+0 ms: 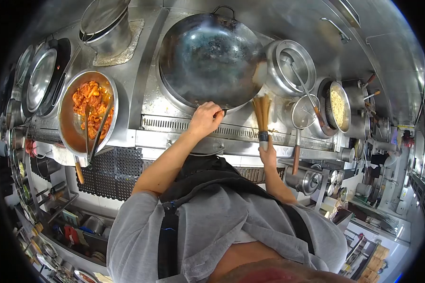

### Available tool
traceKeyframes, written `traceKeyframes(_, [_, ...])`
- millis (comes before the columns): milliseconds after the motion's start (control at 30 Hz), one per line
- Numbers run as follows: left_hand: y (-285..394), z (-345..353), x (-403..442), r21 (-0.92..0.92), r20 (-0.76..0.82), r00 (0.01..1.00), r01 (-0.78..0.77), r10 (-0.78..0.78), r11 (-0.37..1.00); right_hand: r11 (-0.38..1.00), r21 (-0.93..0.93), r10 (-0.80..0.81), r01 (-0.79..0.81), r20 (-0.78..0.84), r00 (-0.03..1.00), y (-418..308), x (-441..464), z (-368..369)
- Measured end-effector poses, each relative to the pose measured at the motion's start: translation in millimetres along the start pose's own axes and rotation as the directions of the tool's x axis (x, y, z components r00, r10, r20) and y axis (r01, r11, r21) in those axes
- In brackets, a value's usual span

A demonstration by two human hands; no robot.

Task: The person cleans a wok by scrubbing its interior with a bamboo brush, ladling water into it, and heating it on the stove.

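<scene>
A large dark wok sits on the stove, its inside wet-looking and bare, with a loop handle at the far rim. My left hand is closed at the wok's near rim, where the fingers cover what looks like its near handle. In my right hand is a bamboo wok brush, gripped by its dark-bound lower end. The bristles point up and away from me, just right of the wok and apart from its inside.
On the left stands a steel bowl of red-orange sauced pieces, with tongs and a wooden-handled utensil. A pot with a ladle, a strainer and a bowl of pale food stand to the right.
</scene>
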State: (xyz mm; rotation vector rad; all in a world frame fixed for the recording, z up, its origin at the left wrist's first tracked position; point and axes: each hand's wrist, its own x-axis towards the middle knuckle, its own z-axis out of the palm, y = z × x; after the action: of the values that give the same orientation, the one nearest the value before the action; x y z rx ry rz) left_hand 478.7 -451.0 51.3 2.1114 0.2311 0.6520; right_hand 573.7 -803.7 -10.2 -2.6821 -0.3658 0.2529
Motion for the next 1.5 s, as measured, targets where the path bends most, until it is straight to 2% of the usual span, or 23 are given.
traceKeyframes(100, [8, -19, -4, -0.103, -0.045, 0.999, -0.031, 0.027, 0.994, 0.997, -0.06, 0.061, -0.051, 0.179, 0.982, 6, 6, 16])
traceKeyframes(167, [12, -34, -12, -0.093, -0.085, 0.996, -0.046, 0.039, 0.995, 0.971, -0.084, 0.239, -0.224, 0.326, 0.915, -2, 6, 8])
traceKeyframes(267, [12, -57, -37, -0.034, -0.19, 0.981, -0.043, 0.035, 0.998, 0.987, -0.067, 0.159, -0.145, 0.339, 0.927, 13, 14, 12])
traceKeyframes(300, [8, -64, -49, -0.028, -0.187, 0.981, 0.048, -0.052, 0.998, 0.987, -0.052, 0.159, -0.15, 0.339, 0.927, 16, 14, 12])
traceKeyframes(367, [-5, -75, -75, 0.014, -0.16, 0.972, 0.177, -0.172, 0.984, 0.995, -0.081, -0.036, 0.059, 0.26, 0.965, 28, 17, 14])
traceKeyframes(467, [-8, -85, -122, 0.1, -0.195, 0.934, 0.322, -0.299, 0.941, 0.993, -0.09, -0.047, 0.075, 0.282, 0.958, 27, 19, 6])
traceKeyframes(500, [-4, -85, -139, 0.117, -0.191, 0.937, 0.319, -0.294, 0.941, 1.0, 0.02, 0.014, -0.023, 0.352, 0.936, 1, 16, -18])
traceKeyframes(533, [1, -85, -156, 0.146, -0.173, 0.895, 0.437, -0.411, 0.888, 0.999, 0.038, 0.001, -0.016, 0.359, 0.933, 6, 17, -19])
traceKeyframes(600, [2, -78, -199, 0.165, -0.209, 0.809, 0.583, -0.55, 0.795, 0.937, 0.045, -0.349, 0.347, 0.074, 0.934, 13, 22, -13])
traceKeyframes(667, [21, -63, -231, 0.217, -0.241, 0.726, 0.687, -0.644, 0.694, 0.847, 0.294, -0.469, 0.442, 0.024, 0.883, -5, 37, -23])
traceKeyframes(733, [17, -39, -277, 0.179, -0.218, 0.538, 0.843, -0.814, 0.508, 0.799, 0.328, -0.539, 0.504, 0.017, 0.842, -21, 41, -21])
traceKeyframes(767, [29, -18, -313, 0.263, -0.188, 0.454, 0.878, -0.871, 0.4, 0.62, 0.49, -0.717, 0.612, 0.039, 0.696, -49, 40, -15])
traceKeyframes(800, [49, -12, -310, 0.299, -0.151, 0.312, 0.919, -0.938, 0.257, 0.466, 0.518, -0.833, 0.717, -0.016, 0.553, -76, 29, -23])
traceKeyframes(833, [49, 7, -326, 0.278, -0.142, 0.202, 0.948, -0.969, 0.157, 0.398, 0.56, -0.894, 0.727, 0.06, 0.443, -83, 26, -14])
traceKeyframes(867, [59, 24, -339, 0.116, -0.178, 0.105, 0.99, -0.978, 0.085, 0.325, 0.596, -0.94, 0.735, 0.117, 0.32, -90, 25, -4])
traceKeyframes(933, [90, 54, -360, 0.197, -0.264, 0.131, 0.977, -0.956, 0.079, 0.216, 0.679, -0.976, 0.701, 0.176, 0.13, -103, 13, 12])
traceKeyframes(967, [90, 81, -382, 0.134, -0.279, 0.097, 0.989, -0.955, 0.061, 0.139, 0.707, -0.986, 0.693, 0.165, 0.03, -116, 10, 9])
traceKeyframes(1033, [92, 116, -419, 0.084, -0.262, 0.034, 0.996, -0.964, 0.013, 0.37, 0.687, -0.871, 0.626, 0.491, -0.023, -129, -9, 5])
traceKeyframes(1067, [107, 128, -439, 0.083, -0.234, -0.015, 0.996, -0.972, -0.035, 0.329, 0.706, -0.878, 0.627, 0.474, -0.073, -130, -12, 13])
traceKeyframes(1200, [166, 160, -525, -0.337, -0.149, -0.427, 0.87, -0.892, -0.36, 0.119, 0.725, -0.866, 0.678, 0.41, -0.286, -150, -35, 37])
traceKeyframes(1300, [198, 198, -584, -0.457, -0.136, -0.579, 0.757, -0.804, -0.467, 0.038, 0.679, -0.818, 0.733, 0.442, -0.368, -164, -54, 41])
traceKeyframes(1433, [242, 233, -631, -0.58, -0.037, -0.659, 0.626, -0.751, -0.521, -0.003, 0.695, -0.795, 0.719, 0.434, -0.424, -167, -100, 47])
traceKeyframes(1500, [253, 250, -643, -0.574, -0.124, -0.65, 0.663, -0.75, -0.48, 0.025, 0.685, -0.776, 0.728, 0.473, -0.418, -164, -133, 43])
